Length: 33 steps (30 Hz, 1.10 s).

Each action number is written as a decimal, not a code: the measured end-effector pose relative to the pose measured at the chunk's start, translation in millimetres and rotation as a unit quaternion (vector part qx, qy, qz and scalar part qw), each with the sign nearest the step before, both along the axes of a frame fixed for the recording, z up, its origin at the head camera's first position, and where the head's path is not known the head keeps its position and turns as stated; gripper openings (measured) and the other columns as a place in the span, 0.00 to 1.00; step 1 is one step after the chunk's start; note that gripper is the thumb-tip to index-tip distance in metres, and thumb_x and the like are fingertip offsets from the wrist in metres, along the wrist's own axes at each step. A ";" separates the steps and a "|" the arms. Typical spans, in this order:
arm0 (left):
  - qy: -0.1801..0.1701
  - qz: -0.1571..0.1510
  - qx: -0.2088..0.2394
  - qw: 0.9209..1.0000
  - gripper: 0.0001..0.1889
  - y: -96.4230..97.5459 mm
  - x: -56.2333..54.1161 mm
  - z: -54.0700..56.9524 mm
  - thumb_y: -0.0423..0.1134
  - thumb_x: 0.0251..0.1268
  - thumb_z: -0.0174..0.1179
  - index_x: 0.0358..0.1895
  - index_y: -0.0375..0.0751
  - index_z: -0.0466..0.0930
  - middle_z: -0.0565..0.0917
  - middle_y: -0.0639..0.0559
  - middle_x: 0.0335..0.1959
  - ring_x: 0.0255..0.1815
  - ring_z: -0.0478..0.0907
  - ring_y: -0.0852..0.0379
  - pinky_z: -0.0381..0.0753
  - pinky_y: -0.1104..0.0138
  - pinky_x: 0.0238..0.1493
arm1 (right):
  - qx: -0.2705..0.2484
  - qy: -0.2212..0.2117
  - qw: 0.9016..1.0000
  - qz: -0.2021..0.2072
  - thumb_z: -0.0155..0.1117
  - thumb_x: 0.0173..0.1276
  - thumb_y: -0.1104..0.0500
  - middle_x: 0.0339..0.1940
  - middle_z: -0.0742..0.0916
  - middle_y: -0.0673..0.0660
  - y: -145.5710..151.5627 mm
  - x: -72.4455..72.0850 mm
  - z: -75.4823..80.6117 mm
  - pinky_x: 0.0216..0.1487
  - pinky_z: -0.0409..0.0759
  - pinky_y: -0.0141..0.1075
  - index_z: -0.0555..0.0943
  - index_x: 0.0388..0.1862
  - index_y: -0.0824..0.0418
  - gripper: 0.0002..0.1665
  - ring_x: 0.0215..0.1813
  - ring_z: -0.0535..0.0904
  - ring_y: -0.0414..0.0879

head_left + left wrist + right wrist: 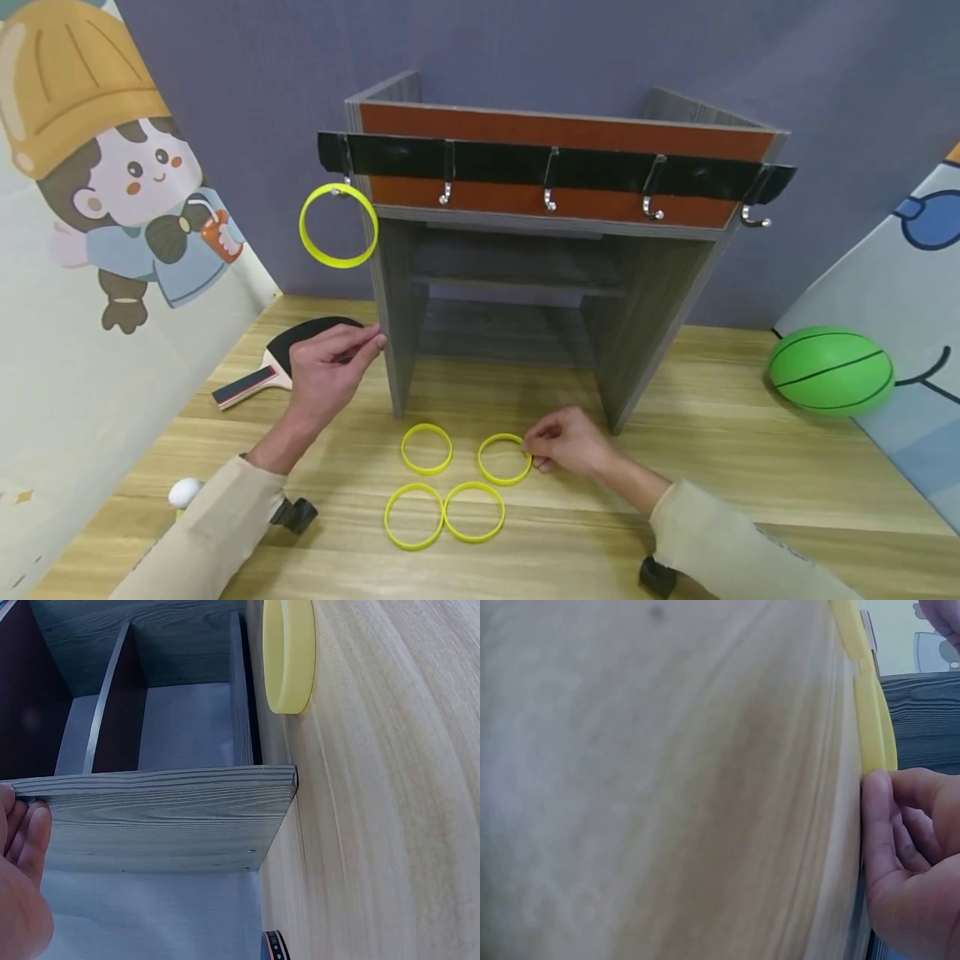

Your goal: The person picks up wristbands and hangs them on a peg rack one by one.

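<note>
My right hand pinches the right side of a yellow ring between thumb and fingertips, low over the table. In the right wrist view this ring rises edge-on from the fingertips. Three more yellow rings lie flat beside it: one ring at the back left, one at the front left, one at the front. My left hand grips the front edge of the grey shelf unit's left side panel. Another yellow ring hangs from the leftmost hook of the black hook rack.
Several silver hooks line the rack across the shelf unit's orange-brown top board. A table tennis paddle lies behind the left hand, and a white ball sits left of that sleeve. At the right stands a green ball.
</note>
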<state>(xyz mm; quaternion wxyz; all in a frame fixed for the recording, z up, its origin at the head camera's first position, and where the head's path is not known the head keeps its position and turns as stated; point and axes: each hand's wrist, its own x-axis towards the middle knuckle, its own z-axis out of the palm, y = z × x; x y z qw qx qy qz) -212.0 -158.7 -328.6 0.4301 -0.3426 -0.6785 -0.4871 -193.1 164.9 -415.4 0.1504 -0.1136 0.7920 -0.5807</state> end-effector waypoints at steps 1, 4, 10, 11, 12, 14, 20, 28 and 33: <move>0.002 0.000 -0.001 1.000 0.12 -0.9 -2.0 -1.1 0.10 0.39 0.65 0.31 0.22 0.84 0.83 0.38 0.24 0.21 0.79 0.58 0.76 0.80 0.25 | -0.003 -0.002 1.000 0.001 0.68 0.59 0.68 0.23 0.84 0.60 0.4 -0.4 0.5 0.29 0.84 0.41 0.82 0.34 0.75 0.08 0.24 0.81 0.47; 0.000 -0.002 0.002 1.000 0.13 -3.9 -9.2 -6.7 0.10 0.38 0.66 0.31 0.23 0.85 0.83 0.39 0.24 0.21 0.79 0.57 0.76 0.79 0.25 | -0.014 -0.014 1.000 0.002 0.67 0.59 0.70 0.24 0.84 0.61 2.2 -0.7 1.3 0.30 0.84 0.41 0.81 0.34 0.76 0.08 0.25 0.81 0.47; -0.007 0.000 0.007 1.000 0.14 -7.3 -17.3 -15.8 0.11 0.39 0.66 0.33 0.26 0.86 0.84 0.40 0.25 0.22 0.80 0.58 0.76 0.79 0.26 | -0.035 -0.037 0.999 -0.011 0.67 0.56 0.72 0.25 0.84 0.62 7.1 1.0 1.8 0.30 0.84 0.41 0.79 0.35 0.77 0.10 0.26 0.82 0.49; -0.006 0.001 0.007 1.000 0.14 -7.2 -16.8 -15.6 0.11 0.39 0.67 0.33 0.27 0.86 0.84 0.41 0.26 0.22 0.80 0.58 0.76 0.79 0.25 | -0.037 -0.041 0.998 -0.013 0.67 0.56 0.72 0.25 0.84 0.62 8.1 1.6 1.9 0.30 0.84 0.41 0.78 0.36 0.77 0.10 0.26 0.82 0.49; -0.005 0.002 0.005 1.000 0.14 -7.3 -16.2 -15.1 0.11 0.39 0.67 0.33 0.26 0.86 0.84 0.41 0.25 0.22 0.80 0.58 0.76 0.79 0.25 | -0.041 -0.044 0.998 -0.016 0.67 0.55 0.72 0.25 0.84 0.63 9.1 2.0 1.8 0.31 0.84 0.41 0.78 0.36 0.77 0.10 0.26 0.82 0.49; -0.003 0.002 0.002 1.000 0.14 -5.6 -12.1 -11.2 0.11 0.39 0.66 0.33 0.25 0.86 0.84 0.40 0.25 0.22 0.79 0.58 0.75 0.79 0.25 | -0.047 -0.049 0.997 -0.024 0.66 0.55 0.72 0.25 0.84 0.63 11.2 2.7 1.3 0.30 0.84 0.41 0.78 0.35 0.77 0.10 0.27 0.83 0.50; -0.003 -0.005 0.005 1.000 0.12 1.4 1.9 3.1 0.09 0.39 0.64 0.31 0.20 0.84 0.83 0.36 0.24 0.21 0.79 0.56 0.75 0.79 0.25 | -0.058 -0.060 0.995 -0.060 0.65 0.56 0.72 0.25 0.85 0.64 18.0 2.6 1.5 0.30 0.84 0.39 0.79 0.35 0.77 0.08 0.27 0.83 0.49; 0.000 0.003 -0.005 1.000 0.11 0.7 1.9 3.5 0.10 0.39 0.65 0.30 0.20 0.84 0.83 0.37 0.24 0.20 0.78 0.56 0.74 0.79 0.24 | -0.075 -0.057 0.992 -0.088 0.65 0.58 0.71 0.24 0.85 0.63 20.7 1.3 12.3 0.30 0.84 0.38 0.79 0.36 0.77 0.09 0.26 0.83 0.49; 0.001 0.000 -0.006 1.000 0.11 0.0 0.9 3.3 0.10 0.39 0.65 0.30 0.20 0.84 0.83 0.37 0.24 0.20 0.78 0.55 0.74 0.79 0.24 | -0.098 -0.059 0.989 -0.095 0.64 0.57 0.72 0.24 0.85 0.64 19.6 1.5 20.1 0.31 0.84 0.39 0.78 0.37 0.78 0.10 0.26 0.83 0.49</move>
